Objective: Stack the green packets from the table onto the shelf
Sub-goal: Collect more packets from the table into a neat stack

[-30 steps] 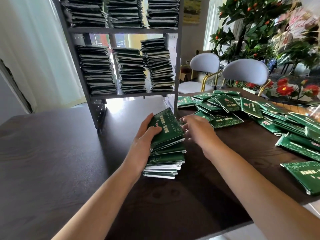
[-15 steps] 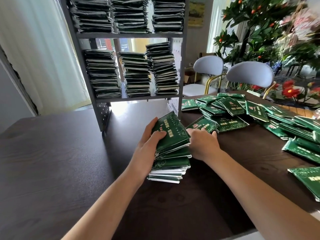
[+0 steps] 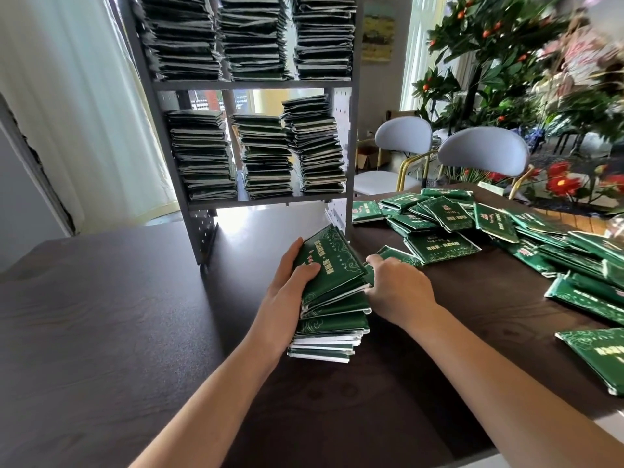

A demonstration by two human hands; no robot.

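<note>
1. Right now your left hand [image 3: 287,292] grips the stack of green packets [image 3: 332,298] on the table [image 3: 101,332], thumb curled over the top packet.
2. Your right hand [image 3: 400,288] presses the stack's 3 o'clock side; whether its hidden fingers curl round it, I cannot tell.
3. Loose packets [image 3: 472,228] lie scattered toward 2 o'clock.
4. At 12 o'clock, the shelf [image 3: 253,85] holds packet piles.
</note>
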